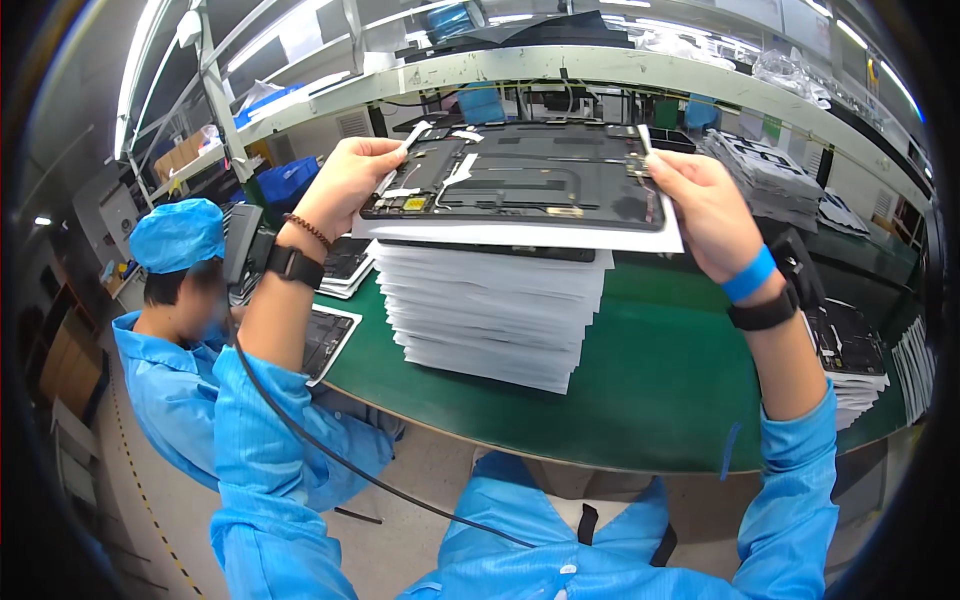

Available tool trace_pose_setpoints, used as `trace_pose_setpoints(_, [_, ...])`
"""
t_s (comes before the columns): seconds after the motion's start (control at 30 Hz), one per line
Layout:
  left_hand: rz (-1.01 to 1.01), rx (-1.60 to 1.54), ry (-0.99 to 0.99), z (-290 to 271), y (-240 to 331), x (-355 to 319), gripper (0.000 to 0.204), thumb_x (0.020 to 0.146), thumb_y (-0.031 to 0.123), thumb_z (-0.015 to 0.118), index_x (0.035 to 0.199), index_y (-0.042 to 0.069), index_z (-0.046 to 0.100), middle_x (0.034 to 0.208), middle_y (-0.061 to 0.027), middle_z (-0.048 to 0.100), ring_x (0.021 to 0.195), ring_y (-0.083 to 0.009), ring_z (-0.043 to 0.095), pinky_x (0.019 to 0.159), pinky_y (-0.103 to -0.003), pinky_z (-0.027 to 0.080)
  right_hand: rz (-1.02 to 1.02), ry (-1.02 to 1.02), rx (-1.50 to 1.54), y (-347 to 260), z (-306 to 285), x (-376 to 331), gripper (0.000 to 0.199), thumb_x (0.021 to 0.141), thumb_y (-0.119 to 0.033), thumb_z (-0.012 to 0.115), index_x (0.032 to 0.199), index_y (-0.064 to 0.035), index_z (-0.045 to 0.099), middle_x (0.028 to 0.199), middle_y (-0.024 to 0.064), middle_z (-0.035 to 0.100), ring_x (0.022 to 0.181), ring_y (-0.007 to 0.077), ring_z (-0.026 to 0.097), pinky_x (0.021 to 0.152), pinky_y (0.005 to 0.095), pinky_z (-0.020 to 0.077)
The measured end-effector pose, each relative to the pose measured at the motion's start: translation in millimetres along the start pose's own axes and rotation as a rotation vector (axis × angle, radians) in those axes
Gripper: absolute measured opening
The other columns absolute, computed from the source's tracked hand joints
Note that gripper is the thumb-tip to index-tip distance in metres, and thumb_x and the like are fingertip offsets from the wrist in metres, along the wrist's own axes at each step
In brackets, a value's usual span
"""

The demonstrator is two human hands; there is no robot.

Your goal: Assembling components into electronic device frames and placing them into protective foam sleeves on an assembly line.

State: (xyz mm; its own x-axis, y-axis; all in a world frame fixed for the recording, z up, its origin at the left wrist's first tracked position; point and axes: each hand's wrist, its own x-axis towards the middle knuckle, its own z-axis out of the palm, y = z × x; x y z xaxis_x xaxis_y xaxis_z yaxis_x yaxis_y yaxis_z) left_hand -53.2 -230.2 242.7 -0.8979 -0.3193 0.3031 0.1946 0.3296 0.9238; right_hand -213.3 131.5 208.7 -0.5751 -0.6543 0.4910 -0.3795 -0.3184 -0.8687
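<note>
A flat black device housing [530, 175] lies on a white sheet [600, 237], its open inside facing up with circuit parts and ribbon cables. My left hand [350, 180] pinches the left edge, thumb and fingers closed at the corner. At the opposite side, my right hand [708, 205] grips the right edge with its thumb on top. Both are held roughly level over a tall stack [490, 315] of white sheets, where another black panel edge shows at the top. Whether the held sheet touches that stack, I cannot tell.
A green table [660, 350] carries the stack. More housings on sheets lie in a pile [850, 350] at right and another stack [765, 170] behind it. On the left sits a person in blue [190, 330], near a housing [325, 340]. A dark cable [330, 445] crosses my left side.
</note>
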Motion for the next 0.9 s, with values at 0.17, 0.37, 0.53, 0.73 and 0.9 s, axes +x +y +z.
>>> trace_pose_setpoints(0.17, [-0.037,0.264,0.172,-19.4,-32.5,28.1,0.029,0.102,0.014,0.060,0.118,-0.008,0.067,0.096,-0.0055,0.073,0.078,-0.0086,0.066,0.071,-0.025,0.054,0.108,0.020,-0.112,12.8,22.0,33.0,0.032,0.105,-0.021,0.052,0.081,-0.0025,0.062,0.060,0.0030,0.060,0.041,0.0087,0.053,0.037,0.0231,0.0403])
trace_pose_setpoints(0.37, [-0.011,0.622,0.171,-20.1,-56.3,41.9,0.027,0.100,0.013,0.060,0.116,-0.006,0.070,0.096,-0.0053,0.073,0.083,-0.0099,0.063,0.077,-0.026,0.051,0.255,-0.014,-0.128,47.5,19.3,41.2,0.032,0.104,-0.019,0.053,0.078,-0.0027,0.062,0.056,0.0032,0.057,0.037,0.0099,0.049,0.034,0.0250,0.0374])
trace_pose_setpoints(0.53, [-0.066,0.754,0.168,-13.7,-52.2,41.0,0.026,0.096,0.017,0.064,0.114,0.000,0.073,0.099,-0.0139,0.075,0.084,-0.0190,0.068,0.078,-0.033,0.053,0.316,-0.025,-0.171,52.1,22.6,32.8,0.030,0.103,-0.019,0.053,0.080,-0.0016,0.062,0.056,0.0025,0.055,0.037,0.0098,0.047,0.035,0.0267,0.0377])
trace_pose_setpoints(0.73, [0.069,1.098,0.127,1.8,-54.7,38.5,0.026,0.096,0.018,0.064,0.113,0.001,0.072,0.102,-0.0217,0.073,0.096,-0.0353,0.070,0.087,-0.038,0.053,0.367,-0.033,-0.258,52.8,22.7,28.2,0.031,0.103,-0.020,0.053,0.082,-0.0004,0.062,0.056,0.0026,0.054,0.038,0.0092,0.048,0.036,0.0265,0.0376])
trace_pose_setpoints(0.9, [0.128,1.252,0.094,6.1,-57.5,36.0,0.023,0.092,0.015,0.063,0.108,0.001,0.073,0.098,-0.0244,0.070,0.095,-0.0406,0.068,0.086,-0.042,0.053,0.369,-0.048,-0.274,59.2,21.8,24.9,0.031,0.103,-0.021,0.054,0.082,0.0001,0.062,0.056,0.0028,0.055,0.038,0.0090,0.048,0.037,0.0265,0.0377])
